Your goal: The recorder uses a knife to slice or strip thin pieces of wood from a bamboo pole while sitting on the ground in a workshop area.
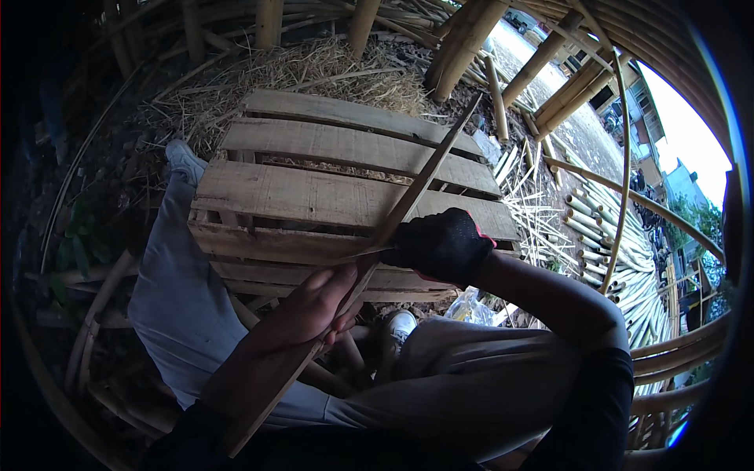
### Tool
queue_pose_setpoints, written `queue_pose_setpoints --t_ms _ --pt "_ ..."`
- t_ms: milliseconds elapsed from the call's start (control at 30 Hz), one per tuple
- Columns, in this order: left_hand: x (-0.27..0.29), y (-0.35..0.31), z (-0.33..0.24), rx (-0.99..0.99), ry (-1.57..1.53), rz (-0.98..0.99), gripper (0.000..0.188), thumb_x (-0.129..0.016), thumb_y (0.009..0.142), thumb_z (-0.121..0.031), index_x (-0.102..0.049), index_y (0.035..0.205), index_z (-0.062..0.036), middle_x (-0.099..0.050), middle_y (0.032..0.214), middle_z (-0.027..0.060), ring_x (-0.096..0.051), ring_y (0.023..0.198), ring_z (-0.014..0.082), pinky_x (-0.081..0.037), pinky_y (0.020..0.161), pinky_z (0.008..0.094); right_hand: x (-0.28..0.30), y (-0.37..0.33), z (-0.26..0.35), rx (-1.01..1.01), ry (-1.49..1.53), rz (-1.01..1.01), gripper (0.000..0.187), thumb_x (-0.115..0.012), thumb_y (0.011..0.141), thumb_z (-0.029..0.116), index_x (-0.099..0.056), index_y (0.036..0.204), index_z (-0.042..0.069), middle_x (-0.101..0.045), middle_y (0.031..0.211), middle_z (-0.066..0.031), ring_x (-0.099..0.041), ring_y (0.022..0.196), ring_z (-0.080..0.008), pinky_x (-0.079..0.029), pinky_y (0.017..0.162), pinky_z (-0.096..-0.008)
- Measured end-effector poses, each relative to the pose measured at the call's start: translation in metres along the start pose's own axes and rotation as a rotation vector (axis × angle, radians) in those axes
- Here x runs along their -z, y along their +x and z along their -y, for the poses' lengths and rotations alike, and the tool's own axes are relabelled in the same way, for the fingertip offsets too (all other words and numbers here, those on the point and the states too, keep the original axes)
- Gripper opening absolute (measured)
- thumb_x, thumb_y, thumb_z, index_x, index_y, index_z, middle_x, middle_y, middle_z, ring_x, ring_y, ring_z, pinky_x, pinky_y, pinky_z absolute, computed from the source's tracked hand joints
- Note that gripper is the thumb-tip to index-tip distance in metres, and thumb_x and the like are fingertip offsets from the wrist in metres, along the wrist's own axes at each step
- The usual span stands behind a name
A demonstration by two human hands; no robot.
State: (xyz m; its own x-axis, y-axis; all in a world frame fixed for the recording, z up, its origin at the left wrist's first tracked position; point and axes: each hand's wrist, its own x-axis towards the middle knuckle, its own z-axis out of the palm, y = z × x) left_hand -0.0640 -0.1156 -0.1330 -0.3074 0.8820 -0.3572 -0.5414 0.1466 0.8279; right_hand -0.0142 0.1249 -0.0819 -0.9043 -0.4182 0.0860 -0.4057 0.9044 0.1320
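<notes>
The left hand's (318, 302) grip is clasping a long wooden strip (414, 196). The gloved right hand's (441, 245) grip is curling tight beside it, hiding anything inside.

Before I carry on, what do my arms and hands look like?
Your right hand wears a black glove with red trim at the cuff; your left hand is bare. The right sleeve is black and ends near the elbow. The left sleeve is dark too, leaving part of the forearm uncovered.
</notes>
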Motion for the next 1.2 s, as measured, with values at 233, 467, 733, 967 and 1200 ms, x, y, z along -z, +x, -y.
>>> queue_pose_setpoints --t_ms 233,467,733,967,1200 --pt "-0.006 -0.005 -0.012 -0.048 -0.048 0.016 0.04 -0.033 0.104 -0.043 -0.047 0.087 -0.0086 -0.038 0.052 -0.0028 -0.035 0.039 0.0042 -0.033 0.037 0.0195 0.013 0.004 0.017 -0.103 0.024 0.111 0.041 -0.055 0.091 0.054 -0.066 0.084 0.015 -0.066 0.071 -0.0029 -0.066 0.061 -0.0224 -0.049 0.049 -0.0364" --pt "-0.003 -0.009 -0.01 0.01 -0.096 -0.001 0.04 -0.032 0.104 -0.044 -0.048 0.098 -0.0069 -0.037 0.052 -0.003 -0.037 0.039 0.0037 -0.032 0.035 0.0187 0.015 0.008 0.019 -0.205 -0.047 0.135 0.042 -0.051 0.093 0.053 -0.066 0.084 0.015 -0.066 0.071 -0.0036 -0.067 0.061 -0.022 -0.049 0.049 -0.0366" --pt "-0.005 -0.008 -0.013 0.0 -0.185 0.017 0.039 -0.034 0.104 -0.043 -0.047 0.101 -0.006 -0.036 0.052 -0.0042 -0.035 0.037 0.003 -0.029 0.031 0.0187 0.012 0.006 0.009 -0.182 -0.072 0.109 0.031 -0.056 0.091 0.046 -0.07 0.088 0.018 -0.064 0.068 -0.0034 -0.064 0.057 -0.0219 -0.048 0.048 -0.037" --pt "-0.004 -0.01 -0.012 0.046 -0.196 0.017 0.04 -0.034 0.104 -0.044 -0.047 0.101 -0.0064 -0.036 0.05 -0.0047 -0.035 0.035 0.002 -0.03 0.03 0.0179 0.006 0.001 -0.002 -0.095 -0.039 0.091 0.04 -0.048 0.095 0.051 -0.063 0.089 0.015 -0.064 0.066 -0.0049 -0.067 0.061 -0.0237 -0.05 0.05 -0.0393" --pt "-0.001 -0.012 -0.011 0.059 -0.269 0.045 0.038 -0.034 0.105 -0.043 -0.046 0.101 -0.007 -0.036 0.05 -0.0055 -0.036 0.034 0.0016 -0.03 0.028 0.0175 0.0 0.001 -0.014 -0.139 -0.081 0.131 0.038 -0.047 0.096 0.05 -0.066 0.097 0.017 -0.067 0.074 -0.0035 -0.068 0.067 -0.0218 -0.052 0.054 -0.0383"
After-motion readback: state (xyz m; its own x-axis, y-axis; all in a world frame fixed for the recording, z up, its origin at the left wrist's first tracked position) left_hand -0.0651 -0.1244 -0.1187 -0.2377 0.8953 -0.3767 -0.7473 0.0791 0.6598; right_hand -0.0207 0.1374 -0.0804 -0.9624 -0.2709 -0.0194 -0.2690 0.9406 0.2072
